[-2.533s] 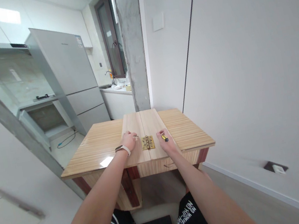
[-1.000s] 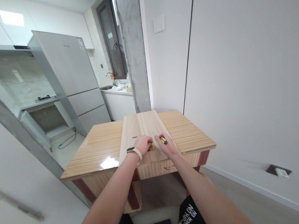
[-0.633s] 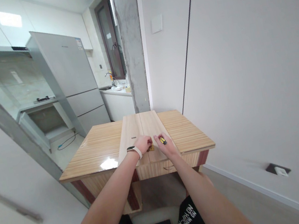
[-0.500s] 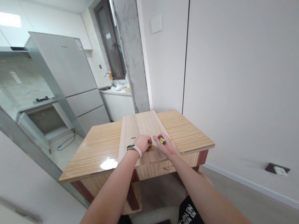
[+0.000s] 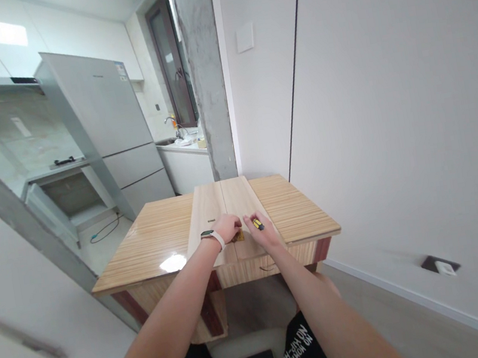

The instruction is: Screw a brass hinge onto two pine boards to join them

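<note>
Hinge [image 5: 239, 236], brass-colored, sits near the front edge of two pale boards, at the seam, partly hidden under the left hand. Left board [image 5: 206, 199] and right board [image 5: 237, 190] lie flat side by side across the middle of the table [image 5: 141, 246], long sides together. Left hand [image 5: 227, 229] is over the hinge, fingers curled and bunched close together; fingertips are down at the hinge, but can't tell if they pinch anything. Watch [image 5: 208, 234] with a light strap on that wrist.

Right hand [image 5: 263, 234] is just beside it, above the right board, mostly closed around a tool [image 5: 257, 224]; yellow and black handle end pokes out at the top of the fist, other end not clear. The two hands are near each other, apart by a small gap.

Small dark strip [image 5: 211, 220] lies on the left board, beyond the left hand, apart from the hinge. Table has a drawer [image 5: 245, 273] in front with a curved handle, glossy striped top, light glare on the left part. Black shorts [image 5: 305, 350] with white lettering at the bottom. Fridge [image 5: 95, 105] stands back left, concrete pillar [image 5: 207, 75] behind the table, pale wall [image 5: 388, 89] right.
</note>
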{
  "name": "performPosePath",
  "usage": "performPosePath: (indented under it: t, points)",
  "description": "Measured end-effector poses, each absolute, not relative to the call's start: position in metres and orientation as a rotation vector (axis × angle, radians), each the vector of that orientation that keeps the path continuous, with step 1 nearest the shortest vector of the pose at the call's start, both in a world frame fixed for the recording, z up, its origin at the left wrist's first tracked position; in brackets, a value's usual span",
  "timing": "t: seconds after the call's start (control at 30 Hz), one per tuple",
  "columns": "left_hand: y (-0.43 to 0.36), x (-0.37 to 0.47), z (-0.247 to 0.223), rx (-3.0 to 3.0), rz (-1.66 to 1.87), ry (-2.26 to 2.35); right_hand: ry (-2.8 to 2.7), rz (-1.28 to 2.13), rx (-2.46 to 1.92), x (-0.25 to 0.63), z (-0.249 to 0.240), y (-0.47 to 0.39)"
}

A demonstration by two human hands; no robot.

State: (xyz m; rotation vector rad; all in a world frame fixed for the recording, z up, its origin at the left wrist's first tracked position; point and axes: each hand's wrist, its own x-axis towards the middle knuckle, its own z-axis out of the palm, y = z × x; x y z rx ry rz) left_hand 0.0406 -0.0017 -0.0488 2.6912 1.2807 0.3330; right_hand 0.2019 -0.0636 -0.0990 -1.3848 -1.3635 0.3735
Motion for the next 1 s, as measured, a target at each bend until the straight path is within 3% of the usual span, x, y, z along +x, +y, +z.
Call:
performPosePath:
  t: [1.0]
  points:
    - [-0.018,0.034,-0.079,2.576,0.738,1.228,-1.374,0.369,-1.356,0.200,-0.098,-0.066]
